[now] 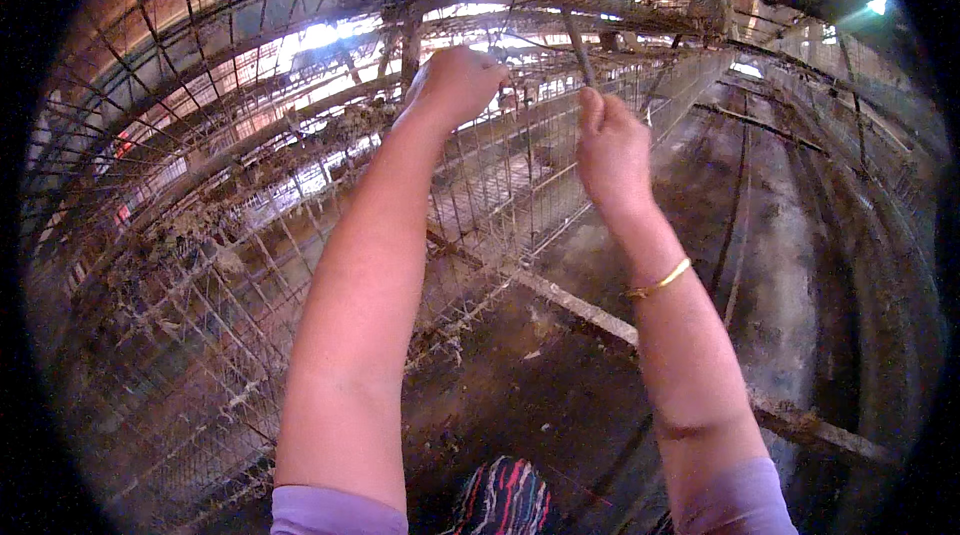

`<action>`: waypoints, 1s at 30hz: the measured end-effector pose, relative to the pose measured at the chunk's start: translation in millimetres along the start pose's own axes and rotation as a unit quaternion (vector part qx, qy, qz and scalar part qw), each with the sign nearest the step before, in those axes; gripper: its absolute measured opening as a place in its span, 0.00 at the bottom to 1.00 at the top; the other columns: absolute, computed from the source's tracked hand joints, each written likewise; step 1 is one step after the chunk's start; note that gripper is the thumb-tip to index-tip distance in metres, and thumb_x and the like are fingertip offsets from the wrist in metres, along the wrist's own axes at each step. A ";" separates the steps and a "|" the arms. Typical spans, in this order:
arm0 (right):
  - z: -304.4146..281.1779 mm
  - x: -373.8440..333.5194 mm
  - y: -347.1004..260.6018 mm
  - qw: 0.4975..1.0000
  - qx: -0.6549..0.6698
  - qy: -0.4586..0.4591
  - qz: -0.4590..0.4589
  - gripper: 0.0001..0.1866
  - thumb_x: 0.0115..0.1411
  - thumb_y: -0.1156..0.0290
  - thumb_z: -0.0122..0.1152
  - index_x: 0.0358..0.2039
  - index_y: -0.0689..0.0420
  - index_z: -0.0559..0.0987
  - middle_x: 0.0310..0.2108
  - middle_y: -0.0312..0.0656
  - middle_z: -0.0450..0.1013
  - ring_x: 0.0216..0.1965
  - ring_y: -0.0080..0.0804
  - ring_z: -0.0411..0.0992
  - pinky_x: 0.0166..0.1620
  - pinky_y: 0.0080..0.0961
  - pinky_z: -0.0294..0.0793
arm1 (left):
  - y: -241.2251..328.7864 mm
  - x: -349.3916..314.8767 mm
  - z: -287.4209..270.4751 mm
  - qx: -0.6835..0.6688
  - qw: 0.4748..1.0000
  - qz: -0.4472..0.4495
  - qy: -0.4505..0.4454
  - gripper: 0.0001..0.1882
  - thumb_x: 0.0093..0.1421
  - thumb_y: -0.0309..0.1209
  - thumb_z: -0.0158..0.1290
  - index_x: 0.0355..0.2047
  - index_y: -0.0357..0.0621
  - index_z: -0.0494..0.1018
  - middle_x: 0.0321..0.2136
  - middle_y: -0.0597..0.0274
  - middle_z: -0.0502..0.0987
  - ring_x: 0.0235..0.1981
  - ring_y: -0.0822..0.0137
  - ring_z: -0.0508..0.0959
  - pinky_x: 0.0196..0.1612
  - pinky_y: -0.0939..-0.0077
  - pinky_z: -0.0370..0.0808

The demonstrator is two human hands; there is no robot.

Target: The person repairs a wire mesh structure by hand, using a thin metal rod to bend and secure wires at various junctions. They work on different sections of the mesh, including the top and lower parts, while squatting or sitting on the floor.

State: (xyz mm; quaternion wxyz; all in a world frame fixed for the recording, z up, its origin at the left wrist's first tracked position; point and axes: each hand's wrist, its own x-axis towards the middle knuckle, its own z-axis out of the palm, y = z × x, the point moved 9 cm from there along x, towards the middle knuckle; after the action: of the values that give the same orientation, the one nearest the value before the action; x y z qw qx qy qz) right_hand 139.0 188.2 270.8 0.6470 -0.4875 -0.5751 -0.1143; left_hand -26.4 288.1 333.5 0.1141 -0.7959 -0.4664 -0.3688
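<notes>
my left hand (455, 85): curled, can't tell what's held
right hand (614, 147): gripping stick (578, 43)
step: stick-handling, I guess
next: needs steady grip

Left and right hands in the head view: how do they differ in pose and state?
The right hand grips a stick; whether the left hand holds anything is unclear.
The left hand sits higher in the picture than the right hand.
A yellow bangle circles the right forearm, while the left forearm shows none.
Shared: both hands are ungloved, and both arms wear purple sleeves.
</notes>
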 end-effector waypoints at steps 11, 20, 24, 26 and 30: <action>21.7 17.7 47.5 0.946 0.129 -0.217 0.203 0.20 0.65 0.53 0.39 0.26 0.56 0.69 0.14 0.36 0.63 0.12 0.29 0.61 0.15 0.29 0.61 | 6.3 1.1 11.6 0.088 0.996 0.014 -0.018 0.16 0.51 0.37 0.46 0.32 0.44 0.78 0.35 0.46 0.77 0.38 0.48 0.76 0.45 0.60 0.72; 19.3 -15.3 -51.9 0.955 -0.179 -0.065 -0.226 0.17 0.64 0.64 0.37 0.30 0.61 0.74 0.24 0.52 0.73 0.30 0.53 0.72 0.36 0.46 0.70 | 13.1 4.9 13.5 0.088 0.994 0.067 -0.025 0.16 0.52 0.42 0.48 0.30 0.45 0.78 0.32 0.47 0.77 0.34 0.50 0.77 0.42 0.60 0.73; 45.0 -15.5 -48.2 0.968 -0.084 -0.209 -0.111 0.20 0.64 0.62 0.37 0.27 0.62 0.73 0.22 0.54 0.70 0.29 0.54 0.70 0.34 0.49 0.67 | 9.1 5.8 14.1 0.114 0.988 0.095 -0.037 0.15 0.54 0.38 0.46 0.35 0.47 0.77 0.38 0.50 0.77 0.40 0.50 0.76 0.47 0.62 0.71; 28.1 -10.5 -49.4 0.980 -0.053 -0.147 -0.127 0.24 0.64 0.55 0.39 0.27 0.62 0.74 0.21 0.55 0.70 0.28 0.55 0.70 0.35 0.48 0.68 | 6.5 6.8 13.7 0.137 0.983 0.117 -0.021 0.14 0.53 0.37 0.47 0.33 0.45 0.78 0.36 0.49 0.77 0.39 0.50 0.76 0.46 0.61 0.71; -15.6 14.2 -0.9 0.976 -0.168 -0.129 -0.049 0.26 0.63 0.49 0.41 0.28 0.61 0.75 0.24 0.55 0.72 0.28 0.55 0.71 0.34 0.45 0.69 | 11.3 -3.8 9.8 0.026 0.996 0.090 0.002 0.16 0.51 0.43 0.49 0.28 0.43 0.78 0.30 0.47 0.78 0.32 0.51 0.77 0.41 0.60 0.73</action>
State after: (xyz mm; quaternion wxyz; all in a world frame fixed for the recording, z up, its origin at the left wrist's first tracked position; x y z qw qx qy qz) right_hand 152.7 181.7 285.6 0.4700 -0.5711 -0.6494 -0.1768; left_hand -13.4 284.7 325.9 0.1682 -0.8306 -0.4025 -0.3461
